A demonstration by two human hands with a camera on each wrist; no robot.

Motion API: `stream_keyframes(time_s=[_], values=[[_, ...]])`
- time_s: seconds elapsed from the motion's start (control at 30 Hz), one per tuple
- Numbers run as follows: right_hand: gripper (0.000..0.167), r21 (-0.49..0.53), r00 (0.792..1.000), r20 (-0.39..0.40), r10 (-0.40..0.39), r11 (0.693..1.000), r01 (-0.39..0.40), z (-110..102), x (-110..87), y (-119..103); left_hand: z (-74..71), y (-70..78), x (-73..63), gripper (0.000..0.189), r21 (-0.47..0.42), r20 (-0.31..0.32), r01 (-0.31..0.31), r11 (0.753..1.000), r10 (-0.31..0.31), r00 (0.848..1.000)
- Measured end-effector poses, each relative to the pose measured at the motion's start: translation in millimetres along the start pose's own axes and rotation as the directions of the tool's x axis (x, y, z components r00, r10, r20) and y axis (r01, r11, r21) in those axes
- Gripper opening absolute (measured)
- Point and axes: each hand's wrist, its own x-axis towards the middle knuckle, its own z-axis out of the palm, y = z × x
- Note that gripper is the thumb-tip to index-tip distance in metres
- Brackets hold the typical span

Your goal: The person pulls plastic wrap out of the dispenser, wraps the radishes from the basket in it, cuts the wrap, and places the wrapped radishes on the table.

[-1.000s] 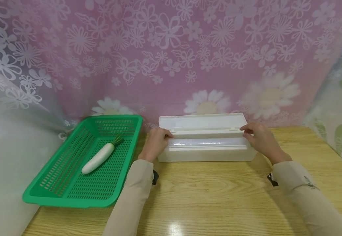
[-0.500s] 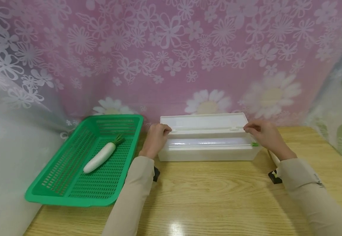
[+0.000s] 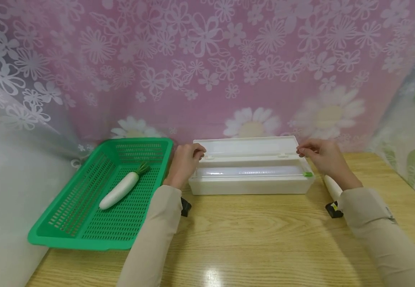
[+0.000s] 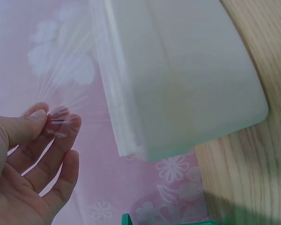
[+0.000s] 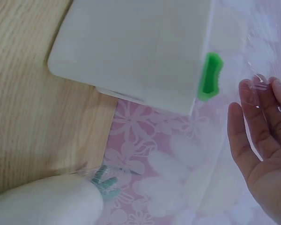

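"Above the white cling film dispenser (image 3: 252, 187) on the table (image 3: 257, 239), what is being held?"

"Clear cling film (image 4: 60, 123), stretched thin. The left hand (image 3: 183, 165) pinches one end of its edge between thumb and fingers; the right hand (image 3: 325, 158) pinches the other, near the green slider (image 3: 308, 174)."

"How should it handle?"

"Almost weightless, I'd judge: limp, clingy, easily creased or torn. It creases at the left hand's fingers, which suggests tension. Best gripped at both outer corners, lightly and evenly."
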Motion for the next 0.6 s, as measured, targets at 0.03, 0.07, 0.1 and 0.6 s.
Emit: stream_keyframes(time_s=[0.03,0.07,0.1,0.6], values=[[0.016,0.007,1.0,-0.002,0.0,1.0,0.0,-1,0.4,-1,-1.4,0.7,0.2,0.017,-0.008,0.001,0.001,1.0,-0.001,1.0],[0.016,0.012,1.0,-0.004,0.001,1.0,-0.001,-1,0.7,-3,-2.7,1.5,0.3,0.017,-0.014,-0.001,-0.001,1.0,0.001,1.0],[0.016,0.02,1.0,-0.004,0.002,1.0,-0.002,-2,1.1,-4,-4.0,2.3,0.3,0.017,-0.014,-0.005,-0.002,1.0,0.002,1.0],[0.018,0.019,0.997,-0.071,-0.009,1.0,0.01,-15,6.5,-17,-22.8,12.6,3.0,0.019,-0.042,-0.044,-0.056,0.998,0.054,0.998]])
